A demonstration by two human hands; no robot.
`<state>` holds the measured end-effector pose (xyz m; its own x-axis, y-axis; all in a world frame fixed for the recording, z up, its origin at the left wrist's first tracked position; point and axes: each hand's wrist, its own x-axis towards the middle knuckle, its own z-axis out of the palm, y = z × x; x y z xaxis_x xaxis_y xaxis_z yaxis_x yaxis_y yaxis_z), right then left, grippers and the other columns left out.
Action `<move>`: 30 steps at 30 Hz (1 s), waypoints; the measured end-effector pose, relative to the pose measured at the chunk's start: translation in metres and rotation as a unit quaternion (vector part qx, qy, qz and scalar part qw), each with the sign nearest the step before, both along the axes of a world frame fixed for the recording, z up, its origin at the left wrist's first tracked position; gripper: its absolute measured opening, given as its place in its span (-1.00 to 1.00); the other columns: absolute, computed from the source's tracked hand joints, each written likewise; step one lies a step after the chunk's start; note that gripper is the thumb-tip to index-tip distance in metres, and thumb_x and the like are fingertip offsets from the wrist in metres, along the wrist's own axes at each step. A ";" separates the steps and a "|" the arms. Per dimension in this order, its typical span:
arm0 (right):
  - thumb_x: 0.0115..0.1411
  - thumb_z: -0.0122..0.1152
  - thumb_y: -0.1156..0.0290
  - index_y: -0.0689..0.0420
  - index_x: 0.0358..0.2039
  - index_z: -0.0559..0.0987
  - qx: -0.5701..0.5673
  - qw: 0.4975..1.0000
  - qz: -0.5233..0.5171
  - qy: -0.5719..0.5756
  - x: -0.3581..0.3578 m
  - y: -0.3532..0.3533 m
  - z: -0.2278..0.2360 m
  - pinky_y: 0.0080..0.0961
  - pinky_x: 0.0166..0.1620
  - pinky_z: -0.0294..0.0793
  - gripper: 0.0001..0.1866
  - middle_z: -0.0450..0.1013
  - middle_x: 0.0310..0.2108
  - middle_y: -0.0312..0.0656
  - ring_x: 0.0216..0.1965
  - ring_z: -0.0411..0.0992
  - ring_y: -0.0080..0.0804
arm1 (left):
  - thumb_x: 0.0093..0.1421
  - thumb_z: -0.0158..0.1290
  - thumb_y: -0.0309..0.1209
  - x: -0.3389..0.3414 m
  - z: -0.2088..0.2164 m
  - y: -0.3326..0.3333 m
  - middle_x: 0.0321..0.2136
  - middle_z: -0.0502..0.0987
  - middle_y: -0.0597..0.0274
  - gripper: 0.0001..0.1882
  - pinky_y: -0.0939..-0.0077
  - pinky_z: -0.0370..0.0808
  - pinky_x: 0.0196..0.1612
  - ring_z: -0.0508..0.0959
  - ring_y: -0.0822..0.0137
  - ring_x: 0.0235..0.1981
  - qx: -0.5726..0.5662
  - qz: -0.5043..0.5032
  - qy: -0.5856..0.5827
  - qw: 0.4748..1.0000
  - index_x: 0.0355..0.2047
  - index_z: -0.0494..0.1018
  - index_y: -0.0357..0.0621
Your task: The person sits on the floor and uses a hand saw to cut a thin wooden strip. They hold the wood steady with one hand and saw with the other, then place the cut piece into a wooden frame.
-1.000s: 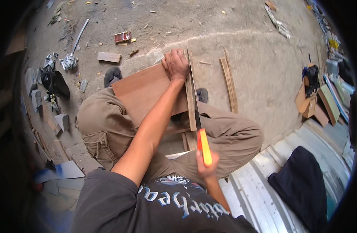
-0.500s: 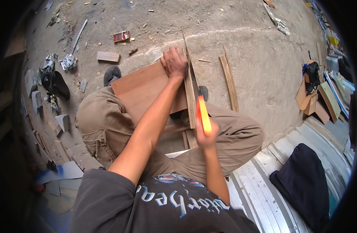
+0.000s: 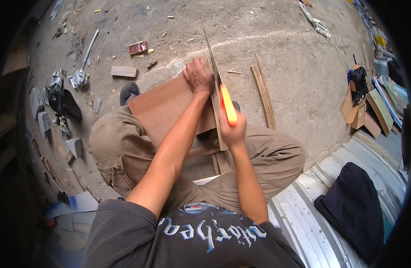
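My right hand (image 3: 232, 128) is wrapped around the orange-yellow handle of a handsaw (image 3: 215, 67). Its long thin blade points away from me, along the right side of a narrow wooden strip (image 3: 217, 117). At the far end of that strip, my left hand (image 3: 199, 75) grips the far right corner of a reddish-brown wooden board (image 3: 163, 100), fingers curled over the edge. The board lies between my bent legs. Part of the strip and the blade's lower edge are hidden, so I cannot tell how deep the teeth sit.
A split wooden length (image 3: 263, 97) lies on the concrete to the right. A small wood block (image 3: 124, 71), a red box (image 3: 138, 48) and crumpled foil (image 3: 79, 79) are at the left. Dark cloth (image 3: 352, 207) rests on corrugated metal sheets (image 3: 299, 223) at the near right.
My right hand and the saw have moved forward, away from my body, along the strip. The left hand keeps its grip on the board's corner.
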<state>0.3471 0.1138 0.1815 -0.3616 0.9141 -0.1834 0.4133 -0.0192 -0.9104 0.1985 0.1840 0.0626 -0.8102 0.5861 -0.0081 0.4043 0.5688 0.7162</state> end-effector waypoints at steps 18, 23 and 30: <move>0.16 0.20 0.48 0.28 -0.48 0.52 -0.018 1.000 0.018 0.006 0.036 -0.055 0.033 -0.46 -0.53 0.32 -0.86 0.37 -0.69 -0.16 -0.65 0.34 -0.48 | 0.32 -0.21 -0.20 -0.005 -0.004 -0.006 -0.28 0.53 0.12 -0.69 0.18 0.18 0.05 0.41 0.12 -0.11 0.007 0.010 0.015 1.000 -0.21 0.48 -0.08; 0.14 0.14 0.52 0.33 -0.38 0.57 -0.051 0.998 0.000 0.027 0.040 -0.060 0.051 -0.53 -0.43 0.42 -0.87 0.48 -0.60 -0.16 -0.57 0.44 -0.51 | 0.33 -0.22 -0.20 -0.006 -0.006 -0.011 -0.29 0.53 0.12 -0.68 0.20 0.19 0.03 0.41 0.12 -0.12 -0.001 0.014 0.019 1.000 -0.21 0.48 -0.08; 0.17 0.18 0.42 0.27 -0.54 0.49 -0.018 1.000 0.013 0.017 -0.001 -0.003 0.003 -0.39 -0.55 0.30 -0.79 0.37 -0.69 -0.10 -0.70 0.31 -0.35 | 0.33 -0.21 -0.20 -0.002 -0.004 -0.012 -0.31 0.53 0.13 -0.69 0.21 0.18 0.03 0.41 0.13 -0.14 -0.013 -0.008 0.015 1.000 -0.23 0.47 -0.07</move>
<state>0.3458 0.1109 0.1841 -0.3916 0.8973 -0.2035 0.3822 -0.0426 -0.9231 0.1960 0.1716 0.0584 -0.8014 0.5981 0.0013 0.4342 0.5803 0.6889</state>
